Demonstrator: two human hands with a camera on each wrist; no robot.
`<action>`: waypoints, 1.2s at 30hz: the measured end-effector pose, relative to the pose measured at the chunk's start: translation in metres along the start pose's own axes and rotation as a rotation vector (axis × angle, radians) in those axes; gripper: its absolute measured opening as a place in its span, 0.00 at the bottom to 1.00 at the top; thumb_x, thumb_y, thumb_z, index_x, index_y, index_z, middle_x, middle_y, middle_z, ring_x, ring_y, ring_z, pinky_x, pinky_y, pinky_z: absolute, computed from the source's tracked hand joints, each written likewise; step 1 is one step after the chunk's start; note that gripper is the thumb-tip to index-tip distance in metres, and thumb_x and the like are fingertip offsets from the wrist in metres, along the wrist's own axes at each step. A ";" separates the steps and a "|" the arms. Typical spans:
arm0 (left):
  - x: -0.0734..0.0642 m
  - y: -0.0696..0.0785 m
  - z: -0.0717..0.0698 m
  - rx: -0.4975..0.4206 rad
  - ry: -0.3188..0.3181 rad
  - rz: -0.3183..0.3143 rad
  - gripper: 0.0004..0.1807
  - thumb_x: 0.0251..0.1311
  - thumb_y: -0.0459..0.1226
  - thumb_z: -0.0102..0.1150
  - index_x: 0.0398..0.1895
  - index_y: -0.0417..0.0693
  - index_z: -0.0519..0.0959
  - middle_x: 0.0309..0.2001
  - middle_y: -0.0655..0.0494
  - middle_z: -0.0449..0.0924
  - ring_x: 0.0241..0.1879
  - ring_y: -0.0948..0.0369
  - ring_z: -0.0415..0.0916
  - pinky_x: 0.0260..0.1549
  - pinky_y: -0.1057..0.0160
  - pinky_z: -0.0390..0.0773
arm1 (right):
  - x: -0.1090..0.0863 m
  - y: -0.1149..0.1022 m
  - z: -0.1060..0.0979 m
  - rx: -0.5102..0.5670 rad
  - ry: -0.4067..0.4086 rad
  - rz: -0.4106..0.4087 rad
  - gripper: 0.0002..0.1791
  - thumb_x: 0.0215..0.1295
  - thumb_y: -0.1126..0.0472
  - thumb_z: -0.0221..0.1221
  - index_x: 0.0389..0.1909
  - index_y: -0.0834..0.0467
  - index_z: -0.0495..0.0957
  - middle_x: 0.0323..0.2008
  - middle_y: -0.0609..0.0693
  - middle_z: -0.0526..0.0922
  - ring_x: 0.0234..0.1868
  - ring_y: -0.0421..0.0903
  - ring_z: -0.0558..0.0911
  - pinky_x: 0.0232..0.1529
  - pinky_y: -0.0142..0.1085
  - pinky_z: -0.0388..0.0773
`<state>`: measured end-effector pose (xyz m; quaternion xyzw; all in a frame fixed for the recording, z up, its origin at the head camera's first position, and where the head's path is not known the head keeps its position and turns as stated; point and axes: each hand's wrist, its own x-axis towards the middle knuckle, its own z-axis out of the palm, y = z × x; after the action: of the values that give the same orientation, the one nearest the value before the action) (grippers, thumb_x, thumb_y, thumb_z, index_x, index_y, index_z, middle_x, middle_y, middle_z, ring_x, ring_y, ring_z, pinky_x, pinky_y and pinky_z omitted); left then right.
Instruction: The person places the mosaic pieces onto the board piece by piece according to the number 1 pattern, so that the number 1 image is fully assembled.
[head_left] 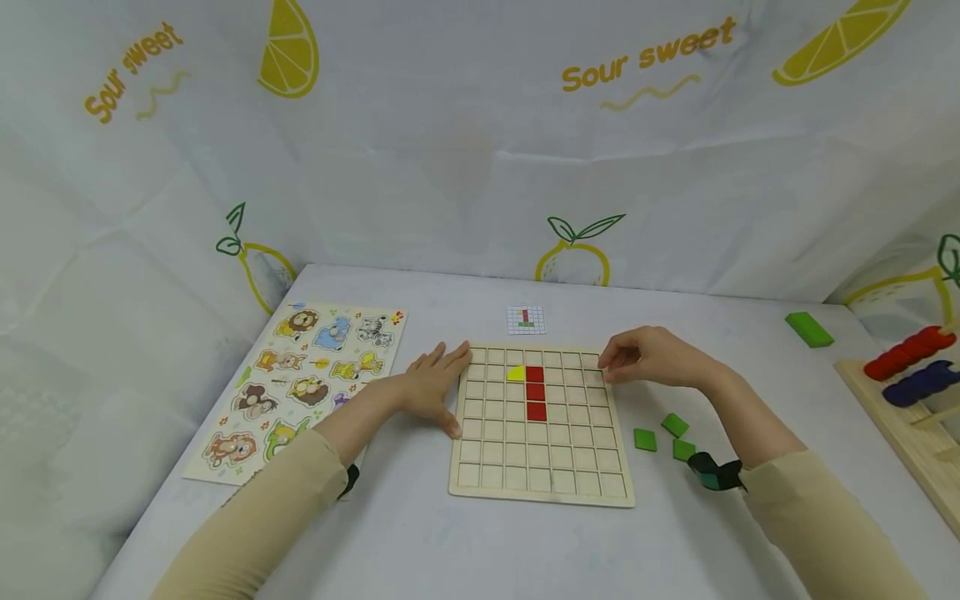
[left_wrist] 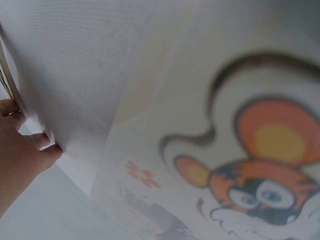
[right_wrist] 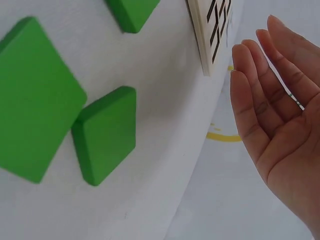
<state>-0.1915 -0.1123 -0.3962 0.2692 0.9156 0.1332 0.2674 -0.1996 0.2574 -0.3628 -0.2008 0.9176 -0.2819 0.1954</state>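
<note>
From the head view, the left hand (head_left: 431, 385) lies flat, fingers straight, against the left edge of the wooden grid board (head_left: 542, 462) on the worktop (head_left: 465, 542). The right hand (head_left: 651, 357) rests at the board's top right corner, holding nothing. In the left wrist view, fingertips (left_wrist: 47, 150) touch the board's edge. The right wrist view shows relaxed straight fingers (right_wrist: 260, 95) beside green tiles (right_wrist: 107, 132).

A square wooden grid board (head_left: 542, 467) lies mid-desk (head_left: 420, 542). The flat animal puzzle board (head_left: 300, 383) lies to its left, three square green tiles (head_left: 645, 439) to its right. A small pattern card (head_left: 526, 319) lies just beyond its far edge.
</note>
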 end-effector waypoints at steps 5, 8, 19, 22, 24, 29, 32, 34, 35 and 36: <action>0.000 0.000 0.000 -0.001 0.001 -0.001 0.68 0.45 0.55 0.74 0.80 0.46 0.37 0.82 0.54 0.27 0.80 0.43 0.24 0.78 0.39 0.36 | -0.008 0.010 -0.003 0.049 -0.018 0.013 0.12 0.60 0.54 0.67 0.42 0.55 0.83 0.35 0.47 0.85 0.37 0.39 0.79 0.40 0.29 0.75; 0.001 0.000 0.001 0.000 0.001 -0.003 0.68 0.45 0.54 0.75 0.80 0.46 0.37 0.82 0.54 0.27 0.81 0.43 0.24 0.78 0.39 0.36 | -0.013 0.016 -0.004 0.083 -0.041 0.020 0.12 0.60 0.54 0.67 0.43 0.55 0.83 0.36 0.47 0.85 0.37 0.38 0.79 0.40 0.29 0.75; 0.003 -0.002 0.001 0.007 -0.003 -0.012 0.69 0.45 0.55 0.74 0.81 0.48 0.37 0.82 0.55 0.26 0.81 0.44 0.23 0.78 0.40 0.36 | -0.022 0.032 0.008 0.151 -0.150 0.028 0.09 0.55 0.60 0.68 0.38 0.56 0.84 0.32 0.49 0.85 0.34 0.39 0.82 0.38 0.30 0.79; 0.003 -0.001 0.001 0.010 -0.007 -0.012 0.69 0.45 0.55 0.74 0.81 0.48 0.37 0.82 0.56 0.26 0.81 0.44 0.23 0.79 0.40 0.36 | -0.023 0.033 0.012 0.139 -0.172 0.033 0.10 0.53 0.59 0.70 0.37 0.55 0.84 0.32 0.48 0.86 0.34 0.40 0.83 0.37 0.30 0.80; 0.002 -0.001 0.001 0.010 -0.007 -0.011 0.68 0.45 0.55 0.74 0.81 0.48 0.37 0.82 0.55 0.26 0.81 0.44 0.23 0.79 0.40 0.36 | -0.024 0.033 0.013 0.130 -0.176 0.034 0.11 0.52 0.59 0.71 0.37 0.55 0.85 0.32 0.48 0.86 0.34 0.40 0.83 0.37 0.30 0.80; 0.001 0.000 0.001 0.009 -0.004 -0.008 0.68 0.45 0.55 0.74 0.80 0.47 0.37 0.82 0.54 0.27 0.81 0.44 0.24 0.78 0.40 0.36 | -0.027 0.034 0.015 0.128 -0.207 0.023 0.12 0.49 0.60 0.73 0.36 0.55 0.85 0.31 0.48 0.85 0.32 0.40 0.81 0.35 0.30 0.80; 0.001 0.000 0.001 0.013 -0.007 -0.008 0.68 0.46 0.55 0.74 0.80 0.47 0.37 0.82 0.54 0.26 0.81 0.44 0.24 0.78 0.39 0.36 | -0.028 0.034 0.015 0.138 -0.249 -0.005 0.13 0.47 0.63 0.73 0.36 0.56 0.85 0.31 0.49 0.83 0.32 0.39 0.79 0.34 0.30 0.79; 0.001 0.000 0.000 0.012 -0.005 -0.005 0.68 0.46 0.55 0.74 0.80 0.46 0.37 0.82 0.54 0.27 0.80 0.43 0.24 0.78 0.39 0.37 | -0.029 0.034 0.016 0.143 -0.273 -0.021 0.14 0.45 0.66 0.73 0.36 0.55 0.85 0.32 0.50 0.83 0.33 0.39 0.78 0.35 0.30 0.79; 0.001 0.000 0.001 0.011 -0.004 -0.004 0.68 0.45 0.55 0.74 0.80 0.46 0.37 0.82 0.54 0.27 0.80 0.43 0.24 0.78 0.39 0.37 | -0.029 0.034 0.016 0.145 -0.282 -0.028 0.15 0.44 0.67 0.72 0.36 0.55 0.85 0.32 0.50 0.82 0.33 0.39 0.77 0.35 0.30 0.78; 0.001 0.000 0.000 0.012 -0.003 -0.003 0.68 0.45 0.55 0.74 0.80 0.46 0.37 0.82 0.54 0.27 0.80 0.43 0.24 0.78 0.39 0.37 | -0.029 0.035 0.016 0.147 -0.289 -0.034 0.16 0.43 0.69 0.72 0.36 0.54 0.85 0.33 0.51 0.82 0.34 0.40 0.77 0.35 0.30 0.77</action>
<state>-0.1916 -0.1117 -0.3968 0.2695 0.9165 0.1269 0.2671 -0.1764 0.2909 -0.3881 -0.2399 0.8534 -0.3195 0.3349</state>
